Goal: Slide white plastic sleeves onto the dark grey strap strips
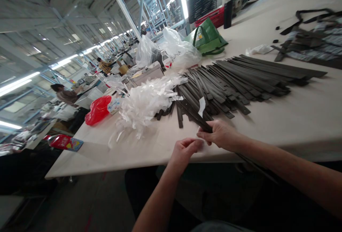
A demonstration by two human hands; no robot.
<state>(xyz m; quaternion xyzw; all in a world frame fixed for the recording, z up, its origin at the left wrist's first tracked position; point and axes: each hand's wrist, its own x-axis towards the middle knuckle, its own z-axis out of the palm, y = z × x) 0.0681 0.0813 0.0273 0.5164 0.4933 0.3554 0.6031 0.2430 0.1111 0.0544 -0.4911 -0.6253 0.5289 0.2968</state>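
Note:
My right hand [221,134] is closed around a long black strap [193,116] at the near edge of the table, its end pointing away from me. A small white film tab [201,105] sticks up from that strap. My left hand [184,150] sits just beside the right, fingers pinched together on a thin clear film I can barely make out. Behind the hands lies a big fanned pile of black straps [240,78]. Left of it is a heap of white peeled film strips [144,105].
The pale table [294,118] carries a red plastic bag [98,109], a green tote [208,39], clear bags [176,50], a water bottle [166,60] and more dark straps [312,39] at far right. People work at benches on the left [65,94].

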